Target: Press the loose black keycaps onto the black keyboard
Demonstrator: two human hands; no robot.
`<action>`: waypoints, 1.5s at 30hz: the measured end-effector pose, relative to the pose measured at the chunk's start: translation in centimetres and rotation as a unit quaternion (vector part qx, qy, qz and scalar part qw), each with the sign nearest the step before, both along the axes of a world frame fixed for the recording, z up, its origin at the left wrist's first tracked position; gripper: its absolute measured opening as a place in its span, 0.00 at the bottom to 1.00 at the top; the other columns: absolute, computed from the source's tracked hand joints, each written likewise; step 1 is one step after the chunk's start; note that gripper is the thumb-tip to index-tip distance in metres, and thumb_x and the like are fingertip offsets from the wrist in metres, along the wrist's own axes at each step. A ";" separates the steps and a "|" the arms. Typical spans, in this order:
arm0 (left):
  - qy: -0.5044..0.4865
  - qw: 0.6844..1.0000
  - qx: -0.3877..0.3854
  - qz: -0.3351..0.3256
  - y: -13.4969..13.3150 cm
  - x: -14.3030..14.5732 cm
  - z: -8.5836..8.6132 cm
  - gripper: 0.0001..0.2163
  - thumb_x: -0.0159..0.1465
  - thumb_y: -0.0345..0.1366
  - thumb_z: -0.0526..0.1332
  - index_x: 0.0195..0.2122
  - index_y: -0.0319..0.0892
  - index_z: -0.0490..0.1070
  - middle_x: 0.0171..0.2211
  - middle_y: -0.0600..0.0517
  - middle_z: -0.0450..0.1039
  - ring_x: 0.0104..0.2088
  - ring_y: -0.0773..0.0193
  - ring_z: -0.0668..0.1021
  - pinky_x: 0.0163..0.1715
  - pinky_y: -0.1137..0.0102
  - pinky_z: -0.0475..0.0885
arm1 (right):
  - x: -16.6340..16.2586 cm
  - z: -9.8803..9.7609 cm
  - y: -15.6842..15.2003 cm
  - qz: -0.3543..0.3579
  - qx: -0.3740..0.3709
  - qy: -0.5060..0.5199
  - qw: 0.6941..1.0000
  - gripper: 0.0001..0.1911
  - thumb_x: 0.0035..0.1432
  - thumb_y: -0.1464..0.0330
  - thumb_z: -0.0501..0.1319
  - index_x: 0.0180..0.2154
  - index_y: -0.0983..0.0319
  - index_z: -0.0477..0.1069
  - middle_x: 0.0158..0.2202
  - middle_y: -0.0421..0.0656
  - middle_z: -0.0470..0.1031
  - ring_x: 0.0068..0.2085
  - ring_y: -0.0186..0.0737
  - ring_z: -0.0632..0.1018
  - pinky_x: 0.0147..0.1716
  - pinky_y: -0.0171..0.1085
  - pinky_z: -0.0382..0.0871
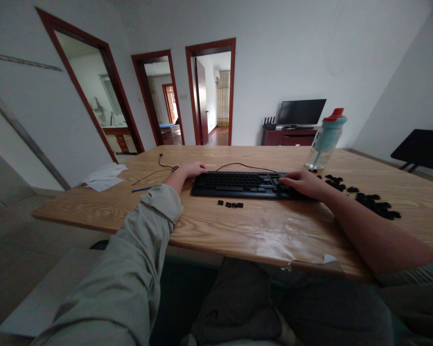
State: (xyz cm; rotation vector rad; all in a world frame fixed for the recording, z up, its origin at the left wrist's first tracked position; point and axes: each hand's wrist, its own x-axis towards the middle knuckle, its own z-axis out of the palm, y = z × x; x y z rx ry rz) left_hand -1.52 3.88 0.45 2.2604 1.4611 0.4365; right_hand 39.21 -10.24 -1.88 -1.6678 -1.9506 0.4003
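A black keyboard point(238, 182) lies flat on the wooden table, its dark cable running behind it. At its far left corner is my left hand point(193, 169), with the fingers closed against the keyboard's edge. Over the right end, by the number keys, my right hand point(300, 182) has thumb and fingers pressed together; whatever is between them is too small to make out. In front of the keyboard lie several loose black keycaps point(234, 205). A larger scatter of black keycaps point(373, 204) spreads to the right of my right hand.
Behind my right hand stands a clear bottle point(324, 139) with a red and blue lid. To the left are white paper point(104, 177), a thin blue tool point(141, 189) and a coiled cable point(162, 168). The wooden table point(94, 206) has peeling film along its near edge.
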 end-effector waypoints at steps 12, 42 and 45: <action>-0.048 0.997 0.020 -0.050 0.1 -1.6 -0.7 0.12 0.55 0.41 0.64 0.35 0.39 0.78 0.33 0.49 0.80 0.33 0.62 0.78 0.35 0.71 0.71 | -0.2 0.3 -0.2 0.001 -0.001 0.007 1.000 0.25 0.54 0.46 0.60 0.27 0.61 0.77 0.23 0.43 0.75 0.26 0.40 0.71 0.27 0.38 0.62; 0.003 0.987 0.141 -0.082 0.5 -1.5 -1.4 0.10 0.59 0.39 0.65 0.36 0.40 0.82 0.37 0.47 0.81 0.38 0.59 0.79 0.42 0.67 0.72 | 0.0 0.2 0.0 0.020 -0.002 -0.002 1.000 0.24 0.57 0.49 0.58 0.27 0.63 0.76 0.24 0.43 0.74 0.26 0.39 0.70 0.28 0.38 0.61; 0.038 0.980 0.182 -0.074 0.4 -1.2 -1.3 0.08 0.58 0.36 0.66 0.37 0.41 0.83 0.35 0.48 0.81 0.36 0.59 0.79 0.41 0.67 0.71 | -0.1 0.2 -0.1 0.015 -0.001 0.003 1.000 0.24 0.56 0.49 0.58 0.28 0.63 0.77 0.24 0.44 0.75 0.26 0.39 0.70 0.29 0.38 0.61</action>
